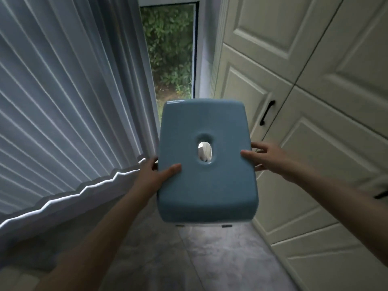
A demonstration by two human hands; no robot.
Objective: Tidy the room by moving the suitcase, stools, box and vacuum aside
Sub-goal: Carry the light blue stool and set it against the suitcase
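Note:
A blue stool (201, 185) with an oval hole in its seat fills the middle of the head view, seen from above and held off the floor. My left hand (156, 170) grips its left edge, thumb on the seat and fingers under the rim. At the right edge, my right hand (265, 157) holds on with the thumb on top and fingers spread along the side. Only pale bits of the legs show under the seat's near edge and through the hole. No suitcase, box or vacuum is in view.
A pleated grey curtain (63, 112) hangs on the left down to the floor. White panelled wardrobe doors (304, 91) with black handles line the right. A narrow window (170, 53) onto greenery lies ahead. Grey marbled floor (210, 259) runs between them.

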